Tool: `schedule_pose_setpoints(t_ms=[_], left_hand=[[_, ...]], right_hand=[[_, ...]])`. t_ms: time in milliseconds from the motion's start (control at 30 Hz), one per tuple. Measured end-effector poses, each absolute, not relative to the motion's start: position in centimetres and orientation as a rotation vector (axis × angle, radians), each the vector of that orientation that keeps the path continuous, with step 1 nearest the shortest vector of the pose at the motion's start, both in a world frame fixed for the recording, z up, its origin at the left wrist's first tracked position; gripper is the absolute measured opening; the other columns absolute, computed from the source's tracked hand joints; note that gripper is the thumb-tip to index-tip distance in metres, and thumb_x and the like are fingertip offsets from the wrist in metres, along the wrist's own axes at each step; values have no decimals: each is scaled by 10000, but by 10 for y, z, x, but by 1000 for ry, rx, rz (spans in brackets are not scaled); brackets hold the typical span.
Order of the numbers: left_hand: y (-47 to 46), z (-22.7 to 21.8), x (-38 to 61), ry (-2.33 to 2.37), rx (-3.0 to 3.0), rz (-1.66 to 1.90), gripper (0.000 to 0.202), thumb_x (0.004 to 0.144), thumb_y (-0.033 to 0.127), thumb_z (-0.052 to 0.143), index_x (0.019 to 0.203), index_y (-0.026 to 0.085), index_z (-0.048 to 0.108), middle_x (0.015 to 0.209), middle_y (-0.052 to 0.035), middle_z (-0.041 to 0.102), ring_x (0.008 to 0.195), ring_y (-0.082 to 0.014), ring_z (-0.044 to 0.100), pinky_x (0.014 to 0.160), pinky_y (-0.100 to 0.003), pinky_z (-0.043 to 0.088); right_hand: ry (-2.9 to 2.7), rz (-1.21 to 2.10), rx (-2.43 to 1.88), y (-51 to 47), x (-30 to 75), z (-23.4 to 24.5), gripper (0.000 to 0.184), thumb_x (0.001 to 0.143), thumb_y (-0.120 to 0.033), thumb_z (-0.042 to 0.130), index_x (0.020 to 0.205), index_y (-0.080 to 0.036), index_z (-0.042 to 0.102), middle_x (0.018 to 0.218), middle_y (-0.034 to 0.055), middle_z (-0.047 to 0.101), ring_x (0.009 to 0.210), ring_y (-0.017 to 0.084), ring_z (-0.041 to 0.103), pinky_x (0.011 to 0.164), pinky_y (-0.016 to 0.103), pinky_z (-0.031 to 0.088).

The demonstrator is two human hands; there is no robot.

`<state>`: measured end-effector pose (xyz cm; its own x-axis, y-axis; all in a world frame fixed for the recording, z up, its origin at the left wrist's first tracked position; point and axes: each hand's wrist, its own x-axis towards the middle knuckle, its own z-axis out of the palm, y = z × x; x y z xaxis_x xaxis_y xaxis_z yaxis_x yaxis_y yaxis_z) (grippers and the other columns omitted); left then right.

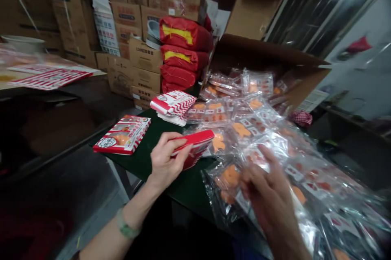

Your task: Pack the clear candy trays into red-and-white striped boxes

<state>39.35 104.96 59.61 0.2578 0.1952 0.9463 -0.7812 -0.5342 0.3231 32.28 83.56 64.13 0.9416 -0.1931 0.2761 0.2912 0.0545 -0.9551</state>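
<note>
Here the left hand [166, 158] is closed on a flat red cardboard box [195, 148], thumb on top and fingers curled beneath its near edge, so the box juts out to the right of the palm, just above the dark green tabletop [143, 166]. A green beaded bracelet [126, 226] sits on that wrist. The right hand [269, 199] lies blurred on a heap of clear plastic packets with orange pieces inside [244, 130], fingers pointing away from the body; whether it grips a packet or only rests on one I cannot tell. Beyond the left hand and to its left lies a red-and-white striped window box [122, 134]. Straight ahead of the knuckles is a small stack of red-and-white printed cartons [174, 104], folded flat. Farther off, past the heap, stands a large open brown cardboard carton [269, 58] with red sacks [183, 52] piled to its left.
</note>
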Motion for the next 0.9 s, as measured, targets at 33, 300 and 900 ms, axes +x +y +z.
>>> schedule_pose_setpoints(t_ms=[33, 300, 900], left_hand=[[1048, 596, 391, -566, 1677, 1385, 158, 778, 87, 672, 913, 152, 622, 911, -52, 609, 806, -121, 622, 698, -235, 529], [1051, 592, 388, -600, 1653, 1320, 118, 824, 115, 611, 932, 160, 609, 912, -65, 597, 805, -126, 611, 690, -236, 539], [1051, 588, 389, -629, 1581, 1273, 106, 784, 110, 662, 881, 149, 680, 875, -64, 634, 753, -116, 636, 660, -208, 543]], right_hand=[[-103, -280, -1354, 863, 335, 642, 648, 771, -364, 686, 1297, -240, 329, 528, -88, 504, 440, 80, 440, 392, 164, 361], [-38, -222, -1183, 934, 372, 637, 567, 578, -367, 790, 932, -235, 368, 530, -94, 560, 422, 68, 453, 347, 132, 344], [107, -92, -1186, 959, 385, 598, 579, 654, -662, 650, 560, -197, 316, 363, -105, 282, 305, 28, 246, 313, 159, 212]])
